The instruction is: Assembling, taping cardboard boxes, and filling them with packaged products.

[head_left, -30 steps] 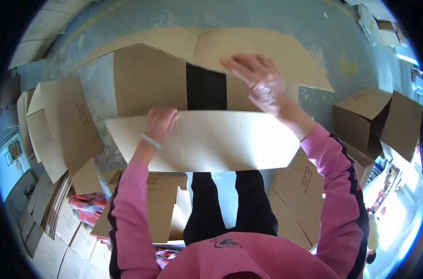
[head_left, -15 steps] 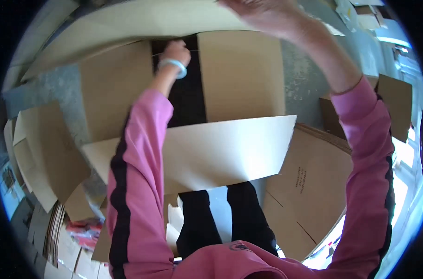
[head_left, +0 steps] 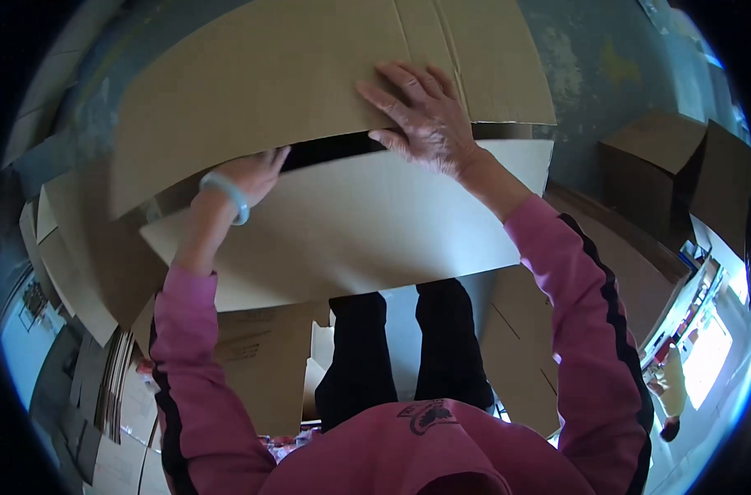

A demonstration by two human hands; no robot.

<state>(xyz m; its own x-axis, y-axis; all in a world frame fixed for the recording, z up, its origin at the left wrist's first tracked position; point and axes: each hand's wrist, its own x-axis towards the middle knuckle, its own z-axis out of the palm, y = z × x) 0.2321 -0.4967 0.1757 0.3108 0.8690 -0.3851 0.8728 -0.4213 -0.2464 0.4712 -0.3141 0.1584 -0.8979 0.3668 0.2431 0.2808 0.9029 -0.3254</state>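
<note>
A large brown cardboard box stands in front of me. Its far flap (head_left: 293, 78) is folded over toward me, and its near flap (head_left: 367, 223) slopes down toward my legs. A dark gap (head_left: 330, 151) shows between the two flaps. My right hand (head_left: 429, 120) lies on the far flap with its fingers spread, the thumb at the flap's edge. My left hand (head_left: 256, 175), with a pale bangle (head_left: 227, 194) at the wrist, is at the left end of the gap. Its fingers are stretched out and slightly blurred; nothing shows in them.
Flat cardboard sheets (head_left: 520, 346) lie at the right of my legs. An open carton (head_left: 652, 161) stands farther right. More cardboard (head_left: 78, 256) leans at the left, above a stack of folded cartons (head_left: 115, 384). Another person (head_left: 671, 388) is at the far right.
The far flap has come down toward me over the inner flaps, covering most of the dark opening. My right hand has come down onto it; my left hand has drawn back toward me and left.
</note>
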